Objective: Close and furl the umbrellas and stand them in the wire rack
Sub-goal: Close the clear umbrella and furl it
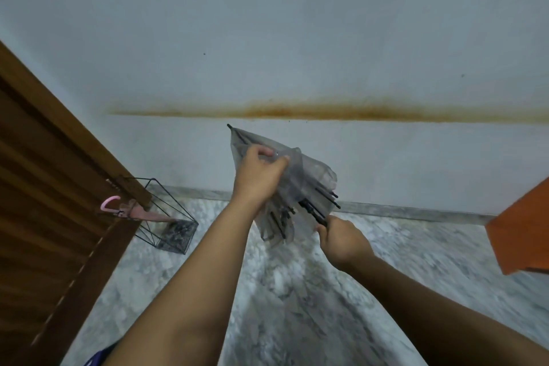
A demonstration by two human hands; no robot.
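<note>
- Our left hand is pinching the canopy of the clear umbrella, held in the air before the wall.
- Our right hand is gripping its shaft.
- A pink umbrella is leaning in the wire rack on the floor beside the wooden door.

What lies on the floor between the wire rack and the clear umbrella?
Nothing: head view shows bare marble floor between rack and umbrella.

Grey clear umbrella, pink umbrella.
</note>
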